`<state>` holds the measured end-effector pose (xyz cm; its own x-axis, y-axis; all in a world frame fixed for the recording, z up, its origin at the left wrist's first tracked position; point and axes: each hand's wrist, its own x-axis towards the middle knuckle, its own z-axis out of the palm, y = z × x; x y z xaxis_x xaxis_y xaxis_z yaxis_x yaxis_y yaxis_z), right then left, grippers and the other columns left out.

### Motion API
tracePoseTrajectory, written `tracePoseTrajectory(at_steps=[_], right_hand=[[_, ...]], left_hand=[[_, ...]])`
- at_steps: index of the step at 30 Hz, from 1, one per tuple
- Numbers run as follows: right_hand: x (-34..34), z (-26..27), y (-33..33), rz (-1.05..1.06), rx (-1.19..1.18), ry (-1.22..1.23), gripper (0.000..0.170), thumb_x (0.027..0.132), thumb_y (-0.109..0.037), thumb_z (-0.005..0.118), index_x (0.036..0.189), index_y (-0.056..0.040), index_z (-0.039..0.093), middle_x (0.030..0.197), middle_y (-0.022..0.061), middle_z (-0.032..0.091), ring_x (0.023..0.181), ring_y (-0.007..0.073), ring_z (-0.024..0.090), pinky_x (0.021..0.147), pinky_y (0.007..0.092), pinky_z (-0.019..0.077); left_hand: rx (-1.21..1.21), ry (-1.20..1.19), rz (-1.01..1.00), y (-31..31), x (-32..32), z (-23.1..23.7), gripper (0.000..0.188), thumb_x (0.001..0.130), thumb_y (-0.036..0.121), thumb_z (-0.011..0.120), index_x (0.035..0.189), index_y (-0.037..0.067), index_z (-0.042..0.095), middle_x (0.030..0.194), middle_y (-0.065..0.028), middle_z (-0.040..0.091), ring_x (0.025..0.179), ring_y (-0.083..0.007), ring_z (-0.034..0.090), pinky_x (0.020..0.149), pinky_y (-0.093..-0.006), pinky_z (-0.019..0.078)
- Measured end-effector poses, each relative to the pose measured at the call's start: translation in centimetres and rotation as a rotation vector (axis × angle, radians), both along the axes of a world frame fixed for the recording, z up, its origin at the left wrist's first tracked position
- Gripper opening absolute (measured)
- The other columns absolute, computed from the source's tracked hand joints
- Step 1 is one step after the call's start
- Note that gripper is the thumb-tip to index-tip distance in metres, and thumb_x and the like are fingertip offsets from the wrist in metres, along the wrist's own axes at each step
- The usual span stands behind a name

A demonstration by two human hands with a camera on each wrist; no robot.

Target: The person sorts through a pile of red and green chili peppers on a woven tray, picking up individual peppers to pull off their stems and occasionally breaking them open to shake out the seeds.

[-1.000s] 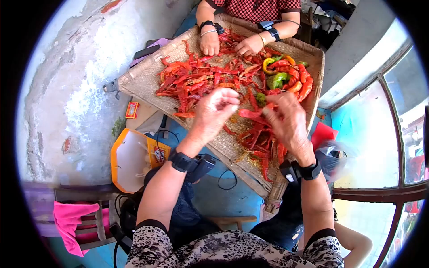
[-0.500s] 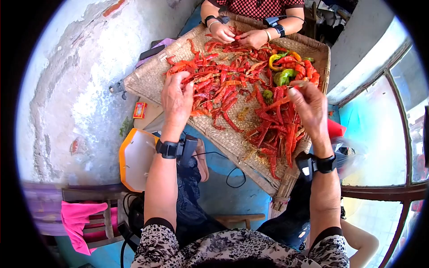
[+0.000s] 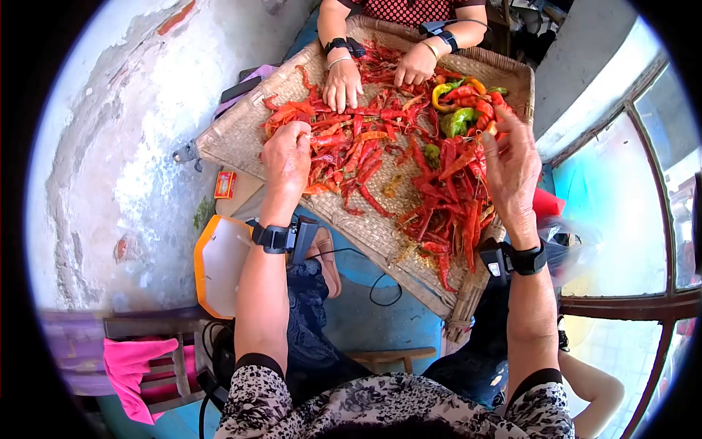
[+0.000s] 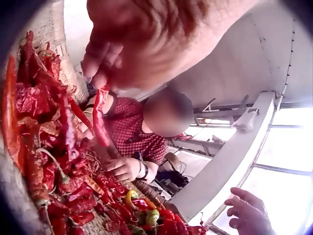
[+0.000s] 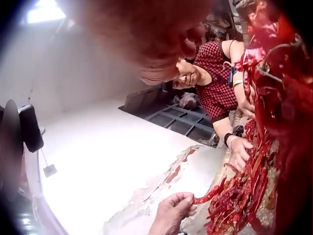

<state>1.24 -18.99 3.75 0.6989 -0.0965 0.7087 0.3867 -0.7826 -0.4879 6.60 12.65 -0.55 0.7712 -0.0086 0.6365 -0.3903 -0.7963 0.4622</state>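
My left hand (image 3: 287, 162) pinches a red chili pepper (image 4: 101, 120) between thumb and fingers, above the left side of a woven tray (image 3: 230, 139). In the right wrist view the chili's free end points toward the heap of dried red chilies (image 3: 351, 150). My right hand (image 3: 516, 175), fingers loosely bent and holding nothing visible, hovers by the tray's right edge. Close to it lies a second pile of red chilies (image 3: 450, 208). Beyond are a green pepper (image 3: 459, 123), a yellow pepper (image 3: 441, 96) and several plump red ones.
Across the tray, another person's two hands (image 3: 342, 86) are down among the chilies. Left of the tray are a small red box (image 3: 225, 185) and an orange-rimmed container (image 3: 219, 267). A red item (image 3: 548, 203) and a plastic bag (image 3: 574, 249) sit at the right.
My left hand has gone from the middle to the left heap and picked up a chili. My right hand has shifted right, off the near pile. The other person's hands met briefly, then parted.
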Motion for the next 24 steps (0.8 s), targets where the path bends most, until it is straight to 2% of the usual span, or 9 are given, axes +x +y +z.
tracePoseTrajectory(at_steps=[3, 5, 7, 9, 13, 16, 17, 21, 24], right_hand=[[-0.8, -0.1, 1.8, 0.183, -0.037, -0.026, 0.023, 0.083, -0.006, 0.066, 0.105, -0.001, 0.062, 0.087, 0.0133, 0.061, 0.066, 0.0231, 0.06, 0.064, 0.0348, 0.0496], [-1.1, -0.8, 2.9, 0.323, -0.043, 0.009, 0.025, 0.083, -0.006, 0.067, 0.107, 0.0003, 0.062, 0.084, 0.0135, 0.062, 0.065, 0.0233, 0.06, 0.064, 0.0342, 0.0502], [-1.9, -1.0, 3.9, 0.465, 0.07, 0.286, 0.036, 0.082, -0.007, 0.068, 0.115, 0.0025, 0.059, 0.08, 0.0131, 0.062, 0.068, 0.0228, 0.062, 0.064, 0.0337, 0.0507], [-2.1, -1.7, 4.7, 0.578, 0.22, 0.449, 0.052, 0.083, -0.015, 0.07, 0.128, 0.0054, 0.051, 0.079, 0.0131, 0.063, 0.067, 0.0197, 0.061, 0.062, 0.033, 0.0502], [-1.7, -2.2, 4.8, 0.529, 0.253, 0.388, 0.031, 0.086, -0.017, 0.068, 0.108, 0.0028, 0.059, 0.072, 0.0128, 0.061, 0.061, 0.0193, 0.058, 0.058, 0.0336, 0.0472], [-1.4, -1.4, 4.1, 0.44, 0.217, 0.428, 0.02, 0.088, -0.016, 0.066, 0.095, 0.0005, 0.059, 0.067, 0.0134, 0.058, 0.059, 0.0207, 0.056, 0.056, 0.0342, 0.0456], [-1.6, -1.2, 3.9, 0.363, 0.198, 0.439, 0.017, 0.088, -0.016, 0.065, 0.09, -0.0007, 0.058, 0.065, 0.0138, 0.057, 0.058, 0.0215, 0.056, 0.055, 0.0344, 0.045], [-1.6, 0.4, 2.1, 0.192, 0.149, 0.11, 0.025, 0.088, -0.015, 0.066, 0.108, -0.0044, 0.057, 0.067, 0.0136, 0.057, 0.055, 0.026, 0.055, 0.056, 0.0346, 0.0464], [-0.9, 0.2, -0.2, 0.007, 0.013, 0.162, 0.046, 0.087, -0.017, 0.066, 0.128, -0.008, 0.046, 0.061, 0.0121, 0.057, 0.057, 0.0282, 0.061, 0.055, 0.0388, 0.047]], left_hand=[[-0.015, -0.102, -0.009, -0.3, -0.5, 0.1, 0.01, 0.084, 0.0, 0.061, 0.094, 0.001, 0.063, 0.086, -0.0148, 0.067, 0.076, -0.0291, 0.066, 0.069, -0.0367, 0.0518], [-0.633, 0.269, -0.241, -1.4, -1.3, 0.0, 0.009, 0.089, 0.005, 0.061, 0.096, 0.0, 0.062, 0.084, -0.0069, 0.067, 0.072, -0.0165, 0.066, 0.063, -0.0288, 0.0527], [-0.825, 0.461, -0.395, -3.4, -2.9, 0.7, 0.011, 0.093, 0.009, 0.059, 0.102, 0.003, 0.062, 0.085, -0.0019, 0.064, 0.073, -0.0091, 0.063, 0.065, -0.0227, 0.0524], [-0.807, 0.602, -0.499, -5.3, -4.6, 0.8, 0.011, 0.093, 0.009, 0.059, 0.102, 0.003, 0.061, 0.085, -0.0028, 0.064, 0.073, -0.0097, 0.063, 0.065, -0.0235, 0.0531], [-0.746, 0.738, -0.636, -8.4, -6.4, 0.0, 0.013, 0.095, 0.009, 0.056, 0.105, 0.001, 0.06, 0.092, -0.0049, 0.065, 0.077, -0.0094, 0.064, 0.068, -0.0247, 0.0541], [-0.68, 0.794, -0.646, -8.6, -6.4, 0.5, 0.016, 0.093, 0.011, 0.06, 0.105, 0.001, 0.06, 0.093, -0.0068, 0.066, 0.079, -0.0134, 0.065, 0.069, -0.0269, 0.0534], [-0.4, 0.611, -0.585, -8.3, -6.3, 1.1, 0.018, 0.091, 0.012, 0.061, 0.105, 0.001, 0.061, 0.093, -0.0081, 0.066, 0.079, -0.0167, 0.065, 0.069, -0.0286, 0.0527], [0.322, 0.221, -0.219, -5.5, -4.9, 0.1, 0.033, 0.08, 0.007, 0.067, 0.111, 0.002, 0.06, 0.104, -0.0157, 0.06, 0.098, -0.0326, 0.057, 0.086, -0.04, 0.0477], [0.46, 0.264, -0.104, -4.1, -3.5, -1.0, 0.059, 0.072, 0.004, 0.072, 0.127, 0.01, 0.053, 0.131, -0.0154, 0.047, 0.117, -0.0386, 0.044, 0.096, -0.0446, 0.0415]])
